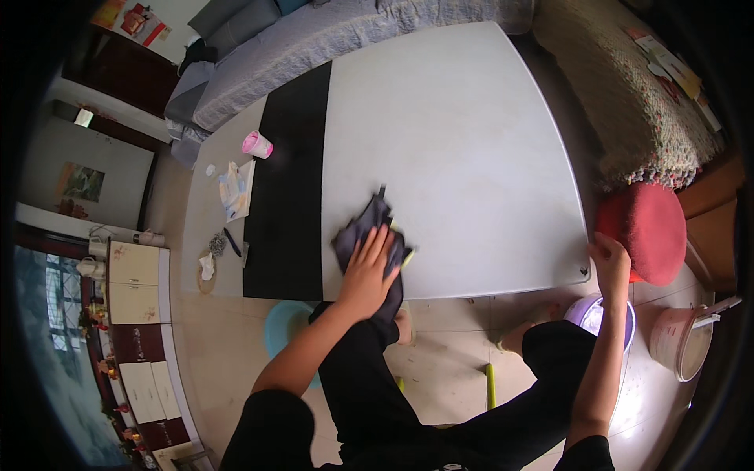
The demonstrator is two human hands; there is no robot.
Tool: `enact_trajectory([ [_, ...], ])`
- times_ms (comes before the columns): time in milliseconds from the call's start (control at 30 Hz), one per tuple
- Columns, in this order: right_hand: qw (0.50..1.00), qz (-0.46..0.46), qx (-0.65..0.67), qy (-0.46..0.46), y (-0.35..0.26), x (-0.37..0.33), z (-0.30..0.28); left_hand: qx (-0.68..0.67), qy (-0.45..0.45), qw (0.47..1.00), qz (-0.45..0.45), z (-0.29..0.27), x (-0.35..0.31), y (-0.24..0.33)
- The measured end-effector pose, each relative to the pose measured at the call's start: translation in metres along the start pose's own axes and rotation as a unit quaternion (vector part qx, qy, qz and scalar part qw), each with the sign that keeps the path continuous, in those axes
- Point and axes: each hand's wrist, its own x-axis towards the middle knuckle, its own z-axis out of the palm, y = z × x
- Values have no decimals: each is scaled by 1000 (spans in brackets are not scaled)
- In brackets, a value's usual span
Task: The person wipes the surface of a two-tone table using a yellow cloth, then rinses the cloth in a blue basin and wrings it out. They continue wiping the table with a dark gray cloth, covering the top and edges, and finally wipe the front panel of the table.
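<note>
My left hand (367,272) presses down on a crumpled dark cloth (369,216) near the front edge of the table (448,133), its fingers over the fabric. Yellow-green bits show along the cloth's right side, and part of the dark fabric hangs toward my knee. Beyond the table's right edge, close to its front corner, is my right hand (613,259). Its fingers are curled, and whatever may be inside them is hidden. Just behind that hand stands a round red stool (644,231).
A black band (289,180) crosses the table. Left of it are a pink cup (257,144), a tissue pack (234,192), and a dark pen (232,242). Below are a blue basin (283,334), a purple-rimmed bucket (585,314) and another bucket (677,341). A sofa (290,59) stands behind.
</note>
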Motion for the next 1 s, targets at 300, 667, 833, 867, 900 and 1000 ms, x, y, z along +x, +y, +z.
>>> enact_trajectory([
  [300, 999, 44, -15, -18, -5, 5, 7, 39, 110, 979, -166, -5, 103, -113],
  [667, 997, 44, -43, -40, -6, 14, 4, -83, 122, 977, 157, 34, 96, 62],
  [833, 997, 38, -55, -23, -9, 13, 5, -54, 152, 986, -35, 6, 21, -55],
  [867, 997, 48, -58, -21, -11, 13, 4, -17, 154, 982, -107, 4, 1, -93],
  [900, 996, 57, -62, -19, -12, 14, 3, -16, 170, 963, -208, 5, -20, -126],
  [1000, 998, 29, -54, -20, -8, 14, 11, 35, 171, 949, -264, 10, -58, -159],
])
